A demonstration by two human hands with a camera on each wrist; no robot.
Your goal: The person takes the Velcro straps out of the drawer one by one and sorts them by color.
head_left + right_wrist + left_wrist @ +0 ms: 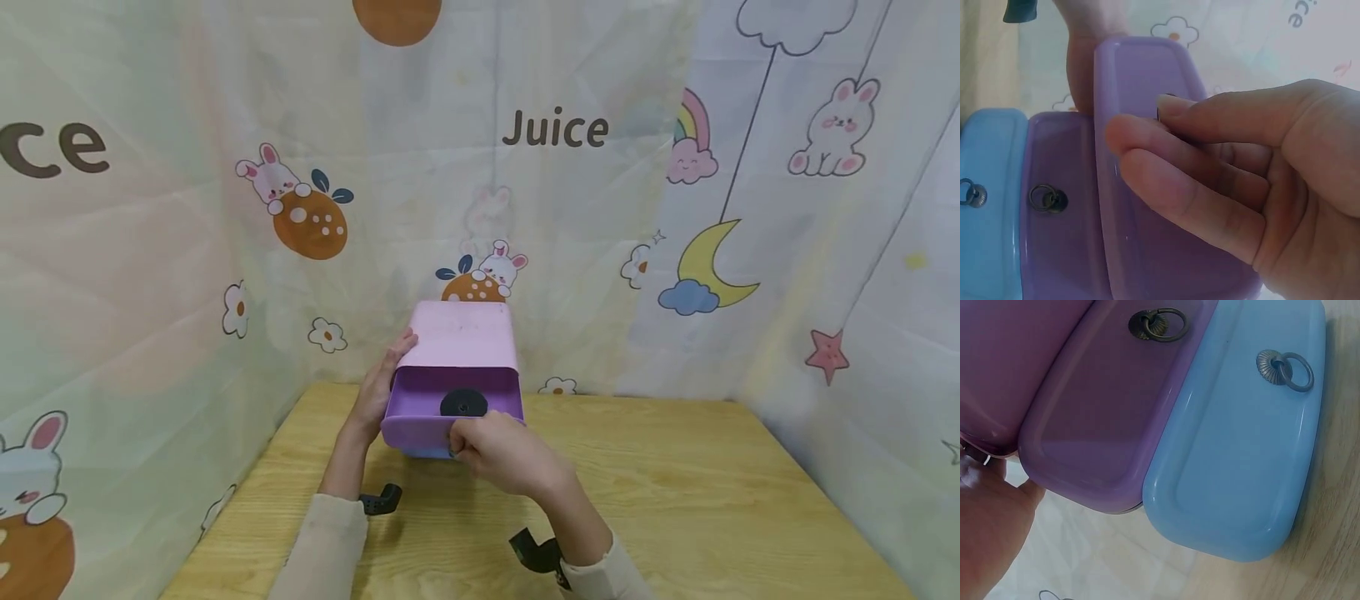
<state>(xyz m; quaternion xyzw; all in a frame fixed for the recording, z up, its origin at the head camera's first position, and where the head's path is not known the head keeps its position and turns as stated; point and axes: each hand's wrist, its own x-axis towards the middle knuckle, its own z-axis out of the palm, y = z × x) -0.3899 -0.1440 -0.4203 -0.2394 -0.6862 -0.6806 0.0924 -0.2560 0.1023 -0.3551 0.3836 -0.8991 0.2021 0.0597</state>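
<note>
A small drawer cabinet with a pink top (461, 333) stands on the table. Its purple top drawer (416, 431) is pulled out, and a black disc with a small centre hole (462, 403) stands inside. Thumb and fingertips of my right hand (510, 454) pinch the ring pull at that drawer's front; the fingers mostly hide the ring. My left hand (372, 396) lies against the cabinet's left side, fingers reaching up towards the top edge. Below, a second purple drawer (1097, 419) and a blue drawer (1229, 456) sit pushed in, each with a metal ring pull.
The cabinet stands on a light wooden table (660, 492). Printed cloth (570, 217) with rabbits and flowers hangs behind and at both sides. Black camera mounts (382, 500) stick out from both wrists.
</note>
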